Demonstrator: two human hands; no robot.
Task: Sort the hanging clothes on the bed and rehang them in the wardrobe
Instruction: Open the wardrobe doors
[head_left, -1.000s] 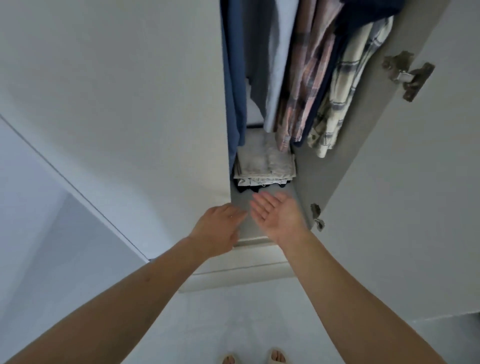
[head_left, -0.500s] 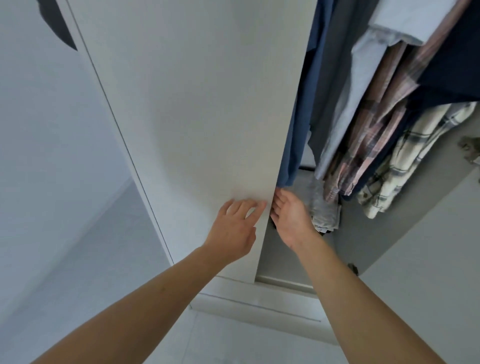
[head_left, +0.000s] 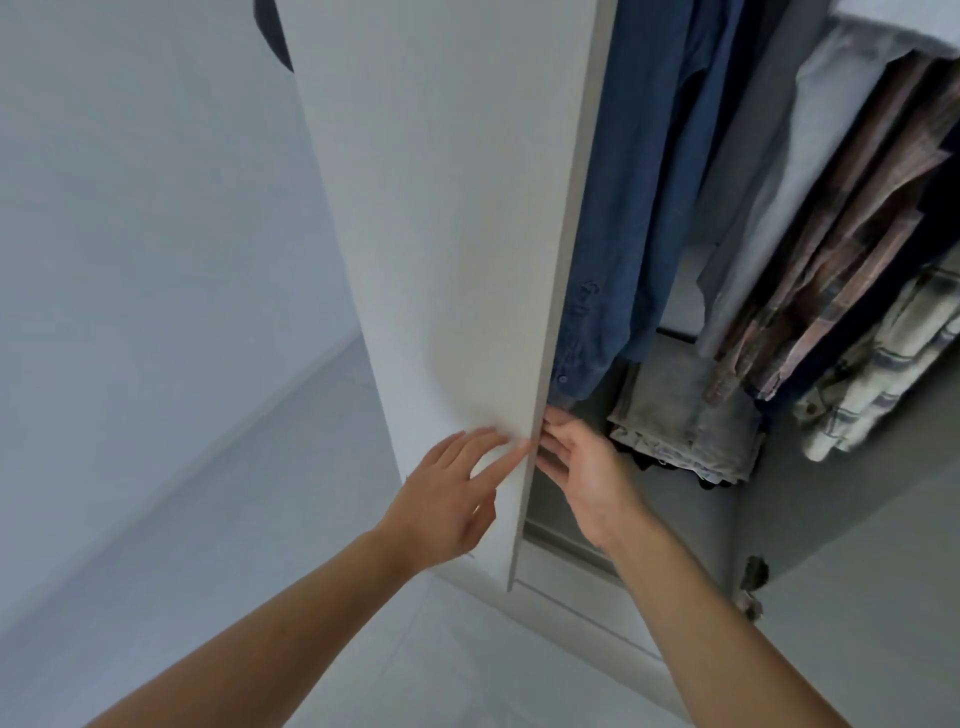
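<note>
Both hands, left (head_left: 441, 499) and right (head_left: 582, 467), straight-fingered and holding nothing, work the door (head_left: 457, 234); shirts (head_left: 831, 234) beside it hang, sorting likely undone.

No readable text, label, brand, number or sign shows anywhere: none on the wardrobe door (head_left: 441, 234), the hanging shirts (head_left: 831, 260) or the folded stack (head_left: 685, 426).
</note>
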